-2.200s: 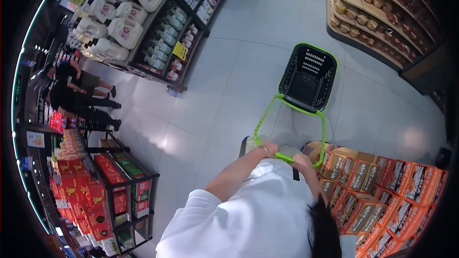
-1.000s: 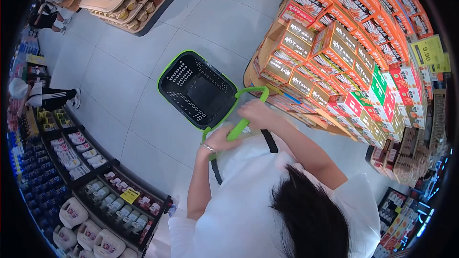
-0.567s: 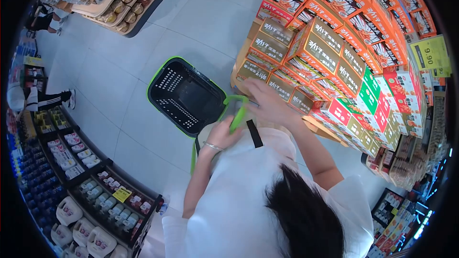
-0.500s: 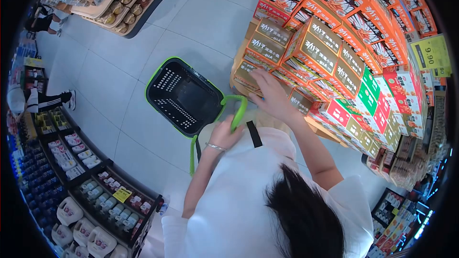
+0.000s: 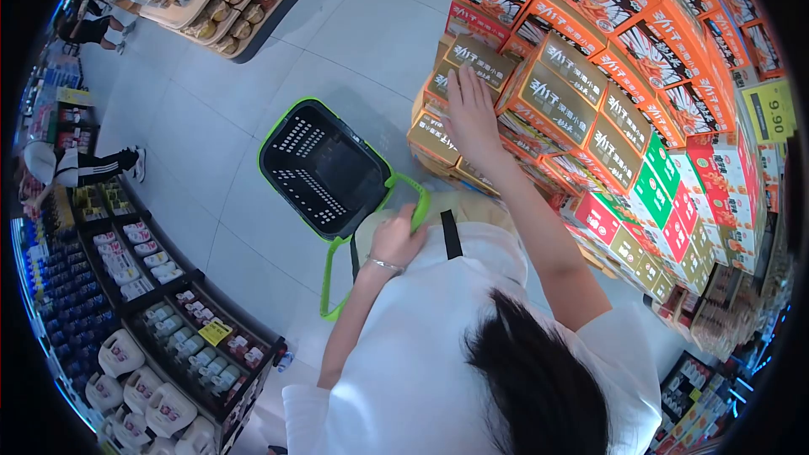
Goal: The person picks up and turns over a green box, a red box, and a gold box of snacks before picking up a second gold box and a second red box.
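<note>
Near boxy ctns [image 5: 560, 97], perf'd plastic bskt [image 5: 302, 139]

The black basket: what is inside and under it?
No goods show inside the black basket, only its dark bottom and hole-punched walls. It covers whatever is beneath it; grey floor tiles show around it.

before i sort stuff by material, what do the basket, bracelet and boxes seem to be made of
Basket: likely hard plastic, semi-matt black, with moulded-looking holes. Bracelet: probably polished metal, from its silvery gleam. Boxes: likely printed cardboard, slightly glossy, with flat faces.
</note>
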A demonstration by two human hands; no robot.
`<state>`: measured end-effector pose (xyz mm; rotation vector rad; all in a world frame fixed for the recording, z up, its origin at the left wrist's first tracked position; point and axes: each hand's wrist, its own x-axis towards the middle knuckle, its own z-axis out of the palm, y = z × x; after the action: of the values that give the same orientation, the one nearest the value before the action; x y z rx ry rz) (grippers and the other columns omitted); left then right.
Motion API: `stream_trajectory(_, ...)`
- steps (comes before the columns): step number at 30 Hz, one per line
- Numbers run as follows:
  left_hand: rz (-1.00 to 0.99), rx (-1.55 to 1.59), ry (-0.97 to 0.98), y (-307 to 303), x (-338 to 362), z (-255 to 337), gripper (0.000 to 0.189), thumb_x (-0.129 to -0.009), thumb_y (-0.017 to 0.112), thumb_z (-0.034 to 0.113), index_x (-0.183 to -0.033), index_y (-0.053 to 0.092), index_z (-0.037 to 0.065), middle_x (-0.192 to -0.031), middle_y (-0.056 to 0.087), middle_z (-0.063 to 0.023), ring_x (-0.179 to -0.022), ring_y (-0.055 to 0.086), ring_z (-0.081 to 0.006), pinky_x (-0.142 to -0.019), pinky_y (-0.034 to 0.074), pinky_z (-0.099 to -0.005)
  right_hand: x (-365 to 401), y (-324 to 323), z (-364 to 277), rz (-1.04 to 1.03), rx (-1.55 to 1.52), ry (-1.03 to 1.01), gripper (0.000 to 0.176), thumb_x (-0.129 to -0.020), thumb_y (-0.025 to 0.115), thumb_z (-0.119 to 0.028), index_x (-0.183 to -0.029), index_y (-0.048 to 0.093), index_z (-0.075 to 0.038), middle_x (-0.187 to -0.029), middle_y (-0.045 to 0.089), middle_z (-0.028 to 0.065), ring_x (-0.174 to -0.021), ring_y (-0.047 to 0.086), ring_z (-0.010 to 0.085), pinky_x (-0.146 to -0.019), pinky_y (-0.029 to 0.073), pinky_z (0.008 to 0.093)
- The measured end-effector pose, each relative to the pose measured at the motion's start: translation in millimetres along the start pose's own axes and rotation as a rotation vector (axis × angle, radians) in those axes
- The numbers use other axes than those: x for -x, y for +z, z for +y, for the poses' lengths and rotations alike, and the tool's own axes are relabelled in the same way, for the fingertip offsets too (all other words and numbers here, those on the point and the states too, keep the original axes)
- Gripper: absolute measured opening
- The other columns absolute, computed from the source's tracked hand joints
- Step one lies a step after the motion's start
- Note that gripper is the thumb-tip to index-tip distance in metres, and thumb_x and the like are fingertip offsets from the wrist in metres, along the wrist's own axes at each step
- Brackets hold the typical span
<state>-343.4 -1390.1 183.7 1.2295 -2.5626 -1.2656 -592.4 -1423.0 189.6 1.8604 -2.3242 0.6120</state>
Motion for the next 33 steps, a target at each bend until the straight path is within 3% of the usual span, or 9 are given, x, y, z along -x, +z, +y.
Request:
stream_trajectory(4,0.097,-0.024,-0.004,-4.4,2.8,1.5,0.042,-0.086,0.068,0.023,-0.121,0.062,0.001,-0.090,0.068,-0.0266,-0.085,0.067,-0.0424,-0.075,0.052,-0.0484,-11.0,24.1,8.1,0.006,0.098,0.021,0.062,-0.087,0.058,-0.009,-0.141,0.036,0.010,-0.147,0.035,0.0311,-0.141,0.032,0.0425,-0.119,0.022,0.0508)
stream_trajectory(6,0.104,-0.009,-0.021,-9.8,0.0,5.9,0.043,-0.085,0.068,0.023,-0.122,0.062,0.001,-0.090,0.068,-0.0262,-0.085,0.067,-0.0423,-0.076,0.053,-0.0476,-12.8,33.1,12.8,-0.020,0.246,0.022,0.074,-0.083,0.071,-0.015,-0.143,0.034,0.008,-0.150,0.032,0.0282,-0.143,0.029,0.0403,-0.119,0.023,0.0498)
stream_trajectory(19,0.125,0.157,-0.020,10.4,-4.6,3.4,0.042,-0.084,0.069,0.019,-0.122,0.063,0.000,-0.093,0.069,-0.0241,-0.085,0.068,-0.0403,-0.076,0.054,-0.0431,-5.6,22.0,8.0,-0.024,0.118,0.017,0.073,-0.083,0.070,-0.013,-0.145,0.035,0.002,-0.152,0.029,0.0266,-0.144,0.027,0.0396,-0.118,0.025,0.0495)
stream_trajectory(21,0.127,0.152,-0.021,13.3,-3.8,4.4,0.042,-0.085,0.070,0.020,-0.122,0.063,0.001,-0.091,0.069,-0.0239,-0.084,0.068,-0.0402,-0.075,0.054,-0.0426,-4.2,16.8,4.7,-0.056,0.134,-0.022,0.062,-0.085,0.061,-0.007,-0.142,0.039,0.004,-0.149,0.034,0.0290,-0.142,0.032,0.0400,-0.118,0.026,0.0500)
stream_trajectory(24,0.132,0.132,-0.025,14.3,-1.9,4.7,0.042,-0.084,0.070,0.020,-0.122,0.064,0.002,-0.088,0.069,-0.0232,-0.081,0.068,-0.0396,-0.073,0.054,-0.0418,-1.8,17.7,0.4,-0.013,0.149,-0.034,0.068,-0.082,0.066,-0.009,-0.143,0.039,0.003,-0.149,0.034,0.0275,-0.142,0.032,0.0393,-0.117,0.027,0.0503)
stream_trajectory(27,0.142,0.108,-0.027,12.1,-2.3,5.1,0.042,-0.084,0.071,0.020,-0.121,0.065,0.003,-0.085,0.069,-0.0226,-0.078,0.068,-0.0385,-0.070,0.053,-0.0413,-1.4,-55.3,-28.5,0.058,-0.071,-0.112,0.070,-0.080,0.071,-0.012,-0.142,0.041,0.000,-0.149,0.036,0.0248,-0.141,0.034,0.0384,-0.117,0.027,0.0509)
stream_trajectory(29,0.150,0.093,-0.025,11.7,-1.8,3.3,0.042,-0.083,0.071,0.020,-0.121,0.065,0.003,-0.083,0.068,-0.0223,-0.076,0.068,-0.0380,-0.069,0.053,-0.0411,4.5,-94.8,-23.2,0.128,-0.006,-0.066,0.070,-0.079,0.072,-0.012,-0.142,0.043,-0.001,-0.149,0.037,0.0236,-0.141,0.034,0.0379,-0.116,0.027,0.0521)
stream_trajectory(31,0.135,0.121,-0.047,12.5,-2.3,2.7,0.045,-0.083,0.068,0.024,-0.126,0.064,0.011,-0.084,0.069,-0.0237,-0.078,0.066,-0.0426,-0.075,0.053,-0.0502,7.6,-104.8,-18.1,0.209,0.058,-0.025,0.069,-0.079,0.072,-0.013,-0.141,0.045,-0.003,-0.149,0.038,0.0224,-0.141,0.034,0.0375,-0.116,0.027,0.0534)
stream_trajectory(33,0.113,0.090,-0.057,10.5,-5.1,8.9,0.044,-0.083,0.070,0.022,-0.123,0.065,0.007,-0.084,0.068,-0.0232,-0.078,0.067,-0.0402,-0.073,0.053,-0.0455,5.8,-104.0,-15.3,0.163,-0.141,-0.127,0.069,-0.078,0.073,-0.013,-0.141,0.047,-0.007,-0.149,0.039,0.0212,-0.141,0.034,0.0374,-0.115,0.028,0.0545)
